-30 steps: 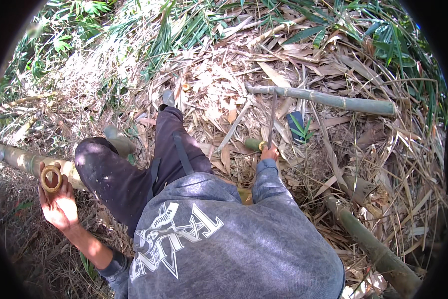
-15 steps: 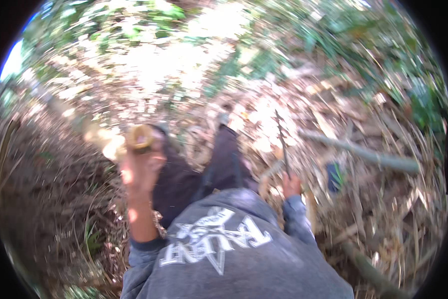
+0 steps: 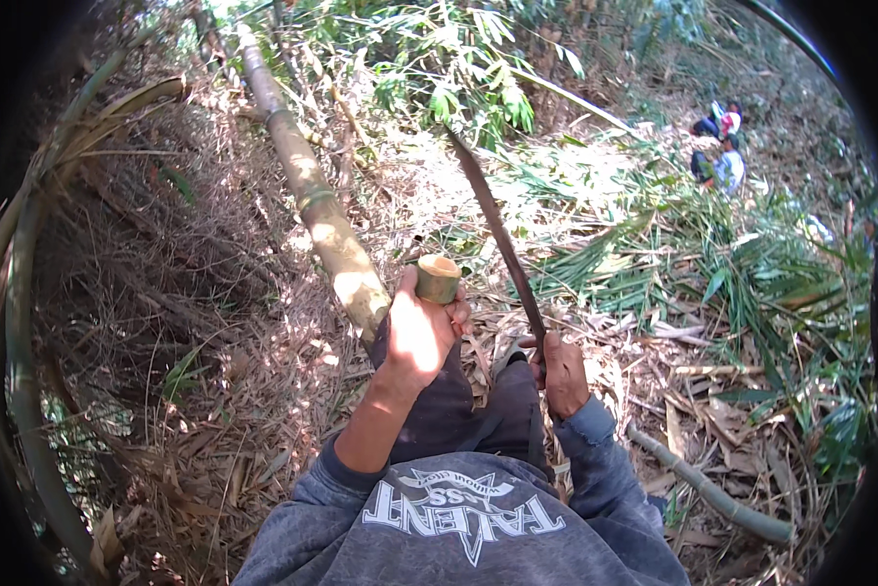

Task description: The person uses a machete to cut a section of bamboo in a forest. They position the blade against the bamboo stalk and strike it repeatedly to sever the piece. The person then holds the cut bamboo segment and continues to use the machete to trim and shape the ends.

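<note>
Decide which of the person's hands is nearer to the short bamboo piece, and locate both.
Left. The left hand holds the short bamboo piece from below; the right hand is apart from it, lower in the picture and to the right, gripping a long dark blade.

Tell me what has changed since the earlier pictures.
The left grip brought the bamboo piece from far out on the left in to the body's front, nearer the right grip and its long blade. The view swung left, bringing people into sight at upper right. Nothing was taken up or let go: both holds stayed.
</note>
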Demonstrator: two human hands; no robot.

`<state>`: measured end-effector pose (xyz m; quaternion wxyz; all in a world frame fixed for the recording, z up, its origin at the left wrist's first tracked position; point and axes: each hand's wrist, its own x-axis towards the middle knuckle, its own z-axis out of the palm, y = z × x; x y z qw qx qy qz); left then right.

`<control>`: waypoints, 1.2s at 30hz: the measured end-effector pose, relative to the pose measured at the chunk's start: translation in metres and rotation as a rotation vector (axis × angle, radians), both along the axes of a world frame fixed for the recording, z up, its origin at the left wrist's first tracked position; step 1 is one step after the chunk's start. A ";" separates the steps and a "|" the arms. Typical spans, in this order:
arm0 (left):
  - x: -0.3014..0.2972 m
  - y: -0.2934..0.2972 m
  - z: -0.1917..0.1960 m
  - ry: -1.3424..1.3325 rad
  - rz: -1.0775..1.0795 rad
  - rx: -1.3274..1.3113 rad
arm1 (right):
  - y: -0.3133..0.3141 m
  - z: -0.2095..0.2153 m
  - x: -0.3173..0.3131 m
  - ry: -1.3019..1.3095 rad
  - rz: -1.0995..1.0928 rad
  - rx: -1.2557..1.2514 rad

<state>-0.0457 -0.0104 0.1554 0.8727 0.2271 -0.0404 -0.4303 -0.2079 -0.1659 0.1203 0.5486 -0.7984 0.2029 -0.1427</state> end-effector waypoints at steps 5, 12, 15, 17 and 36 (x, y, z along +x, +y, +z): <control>0.015 0.013 -0.010 -0.014 0.045 -0.040 | 0.021 0.008 0.018 -0.058 0.013 0.084; 0.021 0.019 -0.006 0.083 0.113 -0.043 | 0.028 0.006 0.019 0.002 0.017 0.109; 0.019 0.020 -0.008 0.119 0.090 -0.060 | 0.029 0.001 0.013 0.002 0.033 0.158; 0.017 0.020 -0.005 0.142 0.082 -0.077 | 0.028 -0.001 0.010 -0.003 0.025 0.173; 0.008 0.015 -0.023 0.036 0.181 0.127 | 0.026 -0.023 -0.009 0.042 -0.119 0.489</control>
